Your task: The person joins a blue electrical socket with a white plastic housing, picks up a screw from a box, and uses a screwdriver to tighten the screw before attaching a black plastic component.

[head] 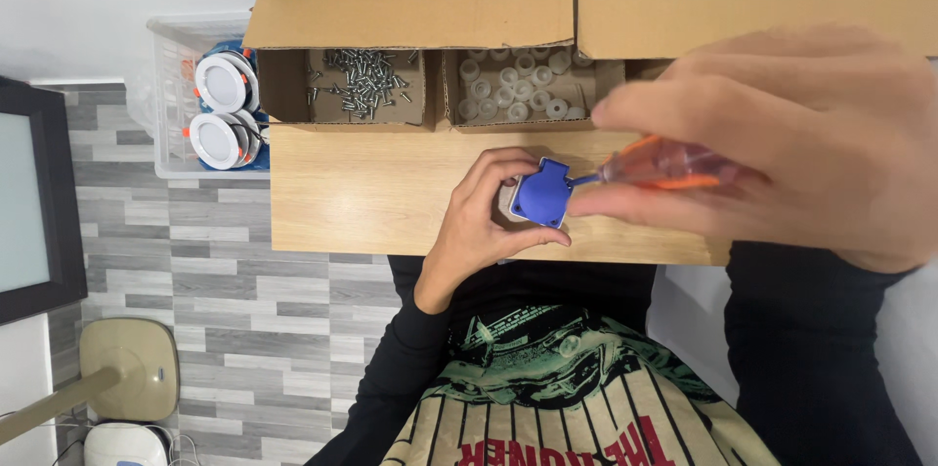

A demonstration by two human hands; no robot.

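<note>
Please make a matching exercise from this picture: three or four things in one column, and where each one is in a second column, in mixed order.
Things:
1. screws
2. white round caps
3. blue socket part
4. screwdriver

Places:
A. in the left hand, over the wooden board
B. in the right hand
C. in the right compartment of the cardboard box
D. in the left compartment of the cardboard box

Pairs: 1-D, 2-C, 3-A, 4-B
</note>
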